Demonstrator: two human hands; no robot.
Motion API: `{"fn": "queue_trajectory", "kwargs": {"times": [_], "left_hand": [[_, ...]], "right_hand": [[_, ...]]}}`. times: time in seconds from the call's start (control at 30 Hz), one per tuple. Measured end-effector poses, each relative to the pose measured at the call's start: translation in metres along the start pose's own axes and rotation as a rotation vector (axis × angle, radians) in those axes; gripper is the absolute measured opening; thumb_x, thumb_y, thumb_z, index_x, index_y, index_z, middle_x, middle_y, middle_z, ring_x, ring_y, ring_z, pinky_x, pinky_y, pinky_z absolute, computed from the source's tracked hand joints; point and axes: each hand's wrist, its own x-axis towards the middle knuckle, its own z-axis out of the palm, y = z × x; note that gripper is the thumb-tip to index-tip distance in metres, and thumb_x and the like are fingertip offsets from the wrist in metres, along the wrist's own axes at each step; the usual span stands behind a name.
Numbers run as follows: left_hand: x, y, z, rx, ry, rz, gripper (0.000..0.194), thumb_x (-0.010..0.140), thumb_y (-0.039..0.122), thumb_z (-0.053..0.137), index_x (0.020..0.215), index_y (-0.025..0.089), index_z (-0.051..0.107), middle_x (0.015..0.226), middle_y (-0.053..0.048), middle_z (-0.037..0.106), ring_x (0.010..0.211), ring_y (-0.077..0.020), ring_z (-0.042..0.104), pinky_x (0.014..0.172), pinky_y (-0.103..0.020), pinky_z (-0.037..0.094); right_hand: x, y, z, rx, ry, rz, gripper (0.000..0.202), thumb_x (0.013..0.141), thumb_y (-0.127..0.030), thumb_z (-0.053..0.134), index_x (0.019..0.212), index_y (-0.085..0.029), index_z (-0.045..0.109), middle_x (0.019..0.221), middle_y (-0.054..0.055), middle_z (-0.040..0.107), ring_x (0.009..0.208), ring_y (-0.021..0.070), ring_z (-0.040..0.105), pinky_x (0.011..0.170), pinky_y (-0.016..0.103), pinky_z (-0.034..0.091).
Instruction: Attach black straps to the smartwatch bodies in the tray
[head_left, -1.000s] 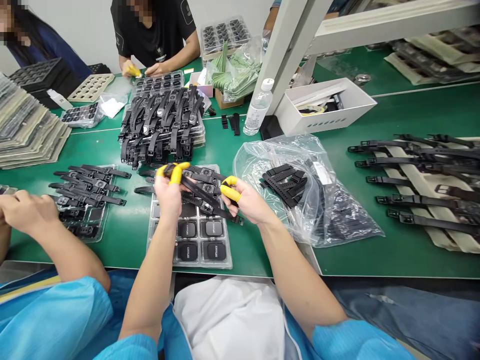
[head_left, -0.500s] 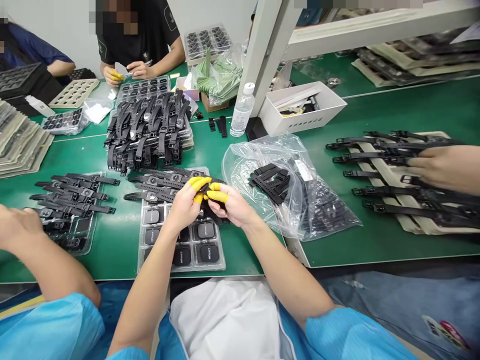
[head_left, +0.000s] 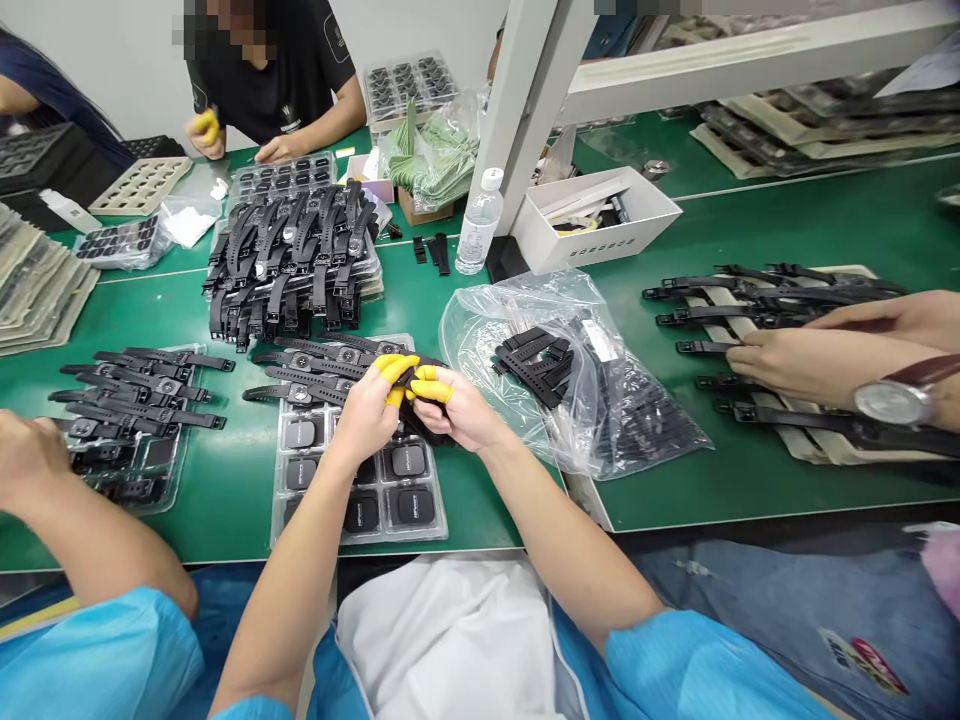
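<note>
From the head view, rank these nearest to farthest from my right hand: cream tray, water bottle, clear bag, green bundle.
From your right hand:
1. Clear bag, beside it, to the right.
2. Water bottle, farther up the table.
3. Green bundle, behind the bottle, slightly left.
4. Cream tray, far left.

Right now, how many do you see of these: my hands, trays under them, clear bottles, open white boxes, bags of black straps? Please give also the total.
Left hand and right hand: 2
Tray: 1
Bottle: 1
Box: 1
Bag: 1
Total: 6
</note>
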Motion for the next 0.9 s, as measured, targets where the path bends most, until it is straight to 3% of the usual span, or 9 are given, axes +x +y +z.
{"fn": "queue_trajectory", "kwargs": {"times": [0.17, 0.3, 0.4, 0.6, 0.7, 0.8, 0.9], "left_hand": [[0.000, 0.002, 0.002, -0.006, 0.026, -0.004, 0.052, 0.095, 0.005, 0.042, 0.141, 0.019, 0.061, 0.137, -0.012, 0.065, 0.131, -0.0225, 0.063, 0.113, -0.040, 0.053], [0.000, 0.004, -0.001, -0.036, -0.052, -0.011, 0.047, 0.103, 0.015, 0.043, 0.147, 0.019, 0.056, 0.141, -0.014, 0.060, 0.133, -0.0237, 0.060, 0.116, -0.042, 0.051], [0.000, 0.004, -0.004, -0.042, -0.089, 0.008, 0.043, 0.107, 0.024, 0.041, 0.148, 0.019, 0.056, 0.140, -0.014, 0.060, 0.135, -0.0249, 0.059, 0.117, -0.043, 0.050], [-0.002, 0.000, -0.005, 0.138, -0.112, 0.045, 0.041, 0.103, 0.024, 0.049, 0.141, 0.014, 0.061, 0.129, -0.017, 0.064, 0.128, -0.0295, 0.061, 0.111, -0.047, 0.054], [-0.001, 0.000, -0.006, 0.073, -0.108, 0.025, 0.039, 0.105, 0.024, 0.045, 0.140, 0.017, 0.062, 0.130, -0.015, 0.065, 0.127, -0.0269, 0.063, 0.111, -0.044, 0.055], [0.002, 0.002, -0.007, -0.040, -0.092, 0.025, 0.039, 0.107, 0.028, 0.047, 0.143, 0.019, 0.060, 0.136, -0.014, 0.065, 0.129, -0.0251, 0.063, 0.113, -0.043, 0.054], [0.006, 0.007, -0.012, -0.061, -0.056, 0.037, 0.045, 0.104, 0.026, 0.054, 0.148, 0.020, 0.056, 0.142, -0.014, 0.065, 0.133, -0.0260, 0.062, 0.114, -0.043, 0.053]], "right_hand": [[0.001, 0.000, 0.001, 0.080, -0.002, -0.005, 0.032, 0.083, -0.039, 0.079, 0.085, -0.022, 0.051, 0.050, -0.011, 0.045, 0.037, 0.0043, 0.026, 0.036, 0.016, 0.016], [0.001, -0.001, -0.001, 0.113, 0.007, -0.002, 0.035, 0.080, -0.038, 0.080, 0.084, -0.022, 0.050, 0.050, -0.011, 0.043, 0.037, 0.0040, 0.025, 0.036, 0.015, 0.015], [0.001, -0.001, -0.002, 0.079, 0.034, 0.006, 0.035, 0.079, -0.039, 0.081, 0.082, -0.022, 0.050, 0.048, -0.012, 0.041, 0.037, 0.0038, 0.023, 0.036, 0.015, 0.014], [0.001, 0.000, -0.001, -0.016, 0.081, 0.051, 0.034, 0.081, -0.039, 0.078, 0.079, -0.023, 0.048, 0.048, -0.013, 0.037, 0.038, 0.0034, 0.019, 0.036, 0.015, 0.012], [0.001, 0.000, -0.001, -0.030, 0.050, 0.044, 0.036, 0.081, -0.041, 0.079, 0.079, -0.023, 0.048, 0.048, -0.013, 0.036, 0.038, 0.0036, 0.019, 0.036, 0.016, 0.012], [0.001, 0.000, -0.001, -0.038, 0.017, -0.010, 0.039, 0.082, -0.049, 0.079, 0.083, -0.024, 0.048, 0.049, -0.013, 0.039, 0.038, 0.0047, 0.022, 0.038, 0.017, 0.016], [0.001, 0.001, -0.002, -0.179, 0.051, -0.160, 0.040, 0.087, -0.056, 0.074, 0.089, -0.024, 0.051, 0.052, -0.012, 0.044, 0.039, 0.0072, 0.032, 0.041, 0.020, 0.024]]}}
